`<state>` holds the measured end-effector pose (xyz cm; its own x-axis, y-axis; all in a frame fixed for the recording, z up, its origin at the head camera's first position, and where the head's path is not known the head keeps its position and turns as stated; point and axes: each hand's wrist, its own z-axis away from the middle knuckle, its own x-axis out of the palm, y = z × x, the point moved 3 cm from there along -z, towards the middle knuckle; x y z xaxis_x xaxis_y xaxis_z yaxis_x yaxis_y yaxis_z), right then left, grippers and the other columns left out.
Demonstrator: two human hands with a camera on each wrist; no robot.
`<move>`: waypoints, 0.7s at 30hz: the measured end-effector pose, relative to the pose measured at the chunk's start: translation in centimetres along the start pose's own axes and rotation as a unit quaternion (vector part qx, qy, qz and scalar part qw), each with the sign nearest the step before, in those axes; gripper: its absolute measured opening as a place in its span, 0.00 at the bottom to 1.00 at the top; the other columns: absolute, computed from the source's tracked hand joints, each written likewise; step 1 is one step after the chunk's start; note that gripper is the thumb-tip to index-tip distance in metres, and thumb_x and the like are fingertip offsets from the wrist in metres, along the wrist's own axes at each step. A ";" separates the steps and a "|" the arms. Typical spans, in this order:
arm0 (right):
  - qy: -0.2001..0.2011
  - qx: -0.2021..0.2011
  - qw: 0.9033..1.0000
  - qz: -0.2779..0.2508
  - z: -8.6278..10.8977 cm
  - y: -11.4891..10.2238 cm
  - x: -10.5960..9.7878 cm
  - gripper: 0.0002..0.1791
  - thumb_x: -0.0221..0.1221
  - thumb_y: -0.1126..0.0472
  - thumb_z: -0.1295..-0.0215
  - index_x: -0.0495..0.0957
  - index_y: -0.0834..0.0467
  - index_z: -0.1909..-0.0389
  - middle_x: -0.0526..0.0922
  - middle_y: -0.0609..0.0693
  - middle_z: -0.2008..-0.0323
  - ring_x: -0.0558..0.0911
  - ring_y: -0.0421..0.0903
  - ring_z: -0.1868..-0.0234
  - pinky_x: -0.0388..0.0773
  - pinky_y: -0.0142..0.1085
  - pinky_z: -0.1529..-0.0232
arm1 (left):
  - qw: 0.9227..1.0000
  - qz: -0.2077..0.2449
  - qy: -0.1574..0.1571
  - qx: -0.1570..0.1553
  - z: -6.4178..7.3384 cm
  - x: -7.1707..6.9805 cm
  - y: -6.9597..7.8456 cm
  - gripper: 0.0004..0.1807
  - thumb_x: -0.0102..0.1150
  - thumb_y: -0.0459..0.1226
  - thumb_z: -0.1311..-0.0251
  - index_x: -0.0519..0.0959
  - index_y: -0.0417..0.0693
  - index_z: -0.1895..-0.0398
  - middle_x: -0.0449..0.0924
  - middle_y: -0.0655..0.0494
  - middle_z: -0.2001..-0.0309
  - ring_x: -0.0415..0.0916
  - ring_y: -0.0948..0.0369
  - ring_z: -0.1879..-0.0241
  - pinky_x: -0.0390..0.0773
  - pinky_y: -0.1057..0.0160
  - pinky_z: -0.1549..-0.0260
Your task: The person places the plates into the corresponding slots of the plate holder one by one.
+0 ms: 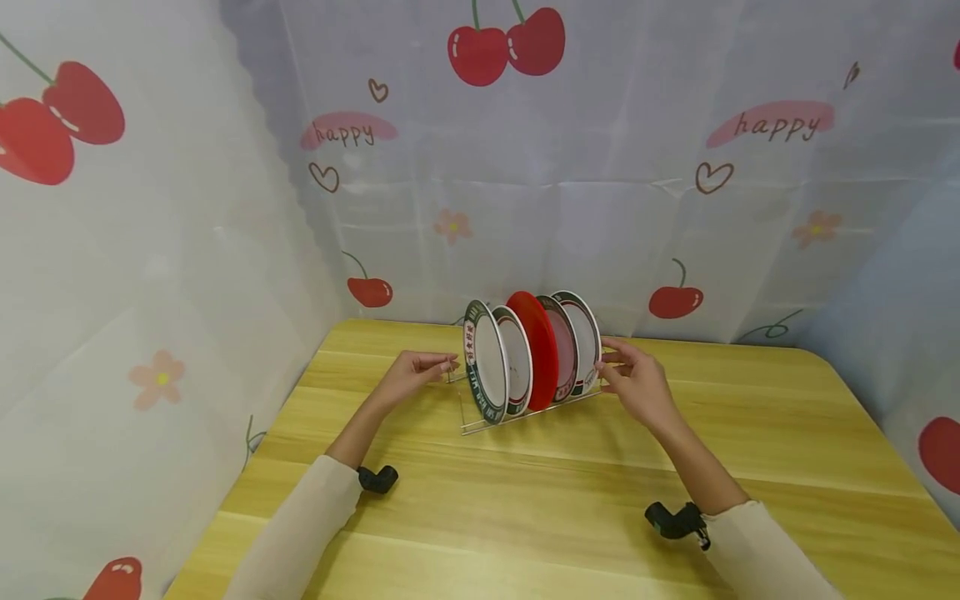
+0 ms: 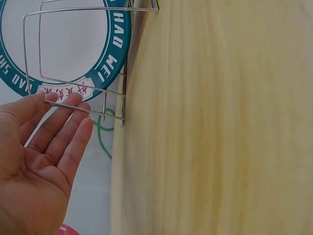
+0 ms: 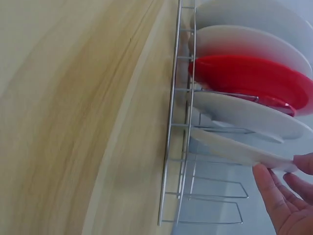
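A silver wire dish rack [image 1: 472, 430] holds several plates standing on edge in a row. At its left end my left hand [image 1: 414, 372] pinches a rack wire between thumb and fingers; the left wrist view shows the hand [image 2: 46, 147] beside a green-rimmed white plate [image 2: 73, 39] with lettering. At the other end my right hand [image 1: 637, 383] pinches the rim of the rightmost white plate [image 1: 581, 333], its thumb and fingers on opposite faces in the right wrist view, where that plate [image 3: 239, 149] leans in its slot. A red plate [image 1: 534, 350] stands mid-row.
The rack rests near the back edge of a wooden table [image 1: 510, 517]. Behind it hangs a white curtain [image 1: 555, 233] printed with cherries. Bare wire dividers [image 3: 220, 197] stick out beyond the rightmost plate. Black wrist mounts [image 1: 675, 521] sit on both forearms.
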<state>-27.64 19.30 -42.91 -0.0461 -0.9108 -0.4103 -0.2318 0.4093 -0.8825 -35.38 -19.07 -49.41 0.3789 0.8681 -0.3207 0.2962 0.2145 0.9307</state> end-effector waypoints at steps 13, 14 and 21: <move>0.016 0.002 1.000 0.009 -1.9 1.3 -1.2 0.21 0.58 0.67 0.26 0.75 0.70 0.36 0.82 0.71 0.51 0.85 0.65 0.53 0.88 0.41 0.64 | 0.999 -0.013 -0.019 0.024 3.0 2.8 1.2 0.19 0.55 0.37 0.25 0.79 0.30 0.41 0.82 0.37 0.44 0.83 0.47 0.46 0.85 0.54 0.51; 0.017 0.000 1.000 0.008 -2.1 1.3 -1.4 0.21 0.58 0.67 0.26 0.75 0.70 0.37 0.83 0.71 0.51 0.85 0.65 0.53 0.88 0.41 0.64 | 0.999 -0.010 -0.023 0.022 3.2 3.1 1.4 0.19 0.55 0.37 0.25 0.80 0.30 0.42 0.82 0.37 0.44 0.83 0.47 0.46 0.86 0.53 0.51; 0.022 0.001 1.000 0.014 -3.9 2.3 -2.1 0.18 0.58 0.64 0.25 0.79 0.70 0.41 0.84 0.69 0.50 0.86 0.52 0.58 0.88 0.42 0.63 | 0.994 0.010 -0.112 0.010 4.3 5.1 2.6 0.20 0.52 0.38 0.23 0.78 0.34 0.37 0.80 0.41 0.40 0.79 0.45 0.41 0.84 0.50 0.48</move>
<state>-31.83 21.92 -43.18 -0.0956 -0.9003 -0.4247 -0.2282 0.4351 -0.8710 -28.89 -16.04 -49.43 0.5702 0.7502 -0.3347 0.3028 0.1868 0.9346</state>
